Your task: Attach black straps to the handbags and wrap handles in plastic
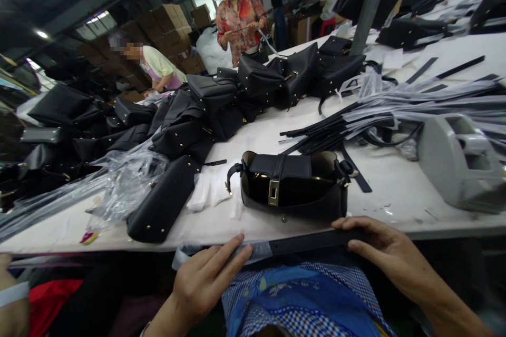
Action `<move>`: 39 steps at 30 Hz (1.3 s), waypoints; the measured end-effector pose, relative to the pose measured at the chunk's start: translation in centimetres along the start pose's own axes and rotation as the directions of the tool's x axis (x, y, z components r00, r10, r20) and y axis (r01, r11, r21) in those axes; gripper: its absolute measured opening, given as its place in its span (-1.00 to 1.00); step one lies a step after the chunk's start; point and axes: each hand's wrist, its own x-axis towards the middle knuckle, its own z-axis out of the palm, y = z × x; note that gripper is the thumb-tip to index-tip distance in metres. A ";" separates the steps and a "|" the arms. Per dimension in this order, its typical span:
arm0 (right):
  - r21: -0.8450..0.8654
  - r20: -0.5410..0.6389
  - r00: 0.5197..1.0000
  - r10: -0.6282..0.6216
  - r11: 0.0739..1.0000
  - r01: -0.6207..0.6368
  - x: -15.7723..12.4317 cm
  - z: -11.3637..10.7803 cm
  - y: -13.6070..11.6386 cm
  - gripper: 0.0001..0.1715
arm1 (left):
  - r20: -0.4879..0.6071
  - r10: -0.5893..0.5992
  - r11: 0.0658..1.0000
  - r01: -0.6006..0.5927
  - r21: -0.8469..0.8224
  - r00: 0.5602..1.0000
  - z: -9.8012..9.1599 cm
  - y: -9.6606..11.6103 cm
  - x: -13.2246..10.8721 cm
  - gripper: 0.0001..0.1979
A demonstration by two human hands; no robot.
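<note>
A black strap (308,242) stretches between my hands along the front edge of the table, partly covered by a clear plastic sleeve (261,250). My left hand (205,276) holds the sleeved end, its fingers lying over the plastic and its thumb hidden. My right hand (379,250) pinches the bare black end between thumb and fingers. Just beyond the strap stands a black handbag (294,202), its top open, with a gold clasp plate (273,193) on the front tab. A short buckled strap (233,174) sticks out from the handbag's left side.
Black bags (205,100) are heaped at the back and left. Another bag (164,200) lies near crumpled plastic (128,179). Many wrapped straps (375,108) and a grey tape dispenser (454,163) are at right. Co-workers (241,21) stand beyond; another person's arm (11,295) shows at lower left.
</note>
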 end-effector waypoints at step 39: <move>0.052 0.269 0.920 0.286 0.949 -0.310 2.1 3.1 -2.9 -0.42 | 0.853 -0.281 -0.402 0.753 -0.521 0.440 2.0 7.8 6.0 -0.52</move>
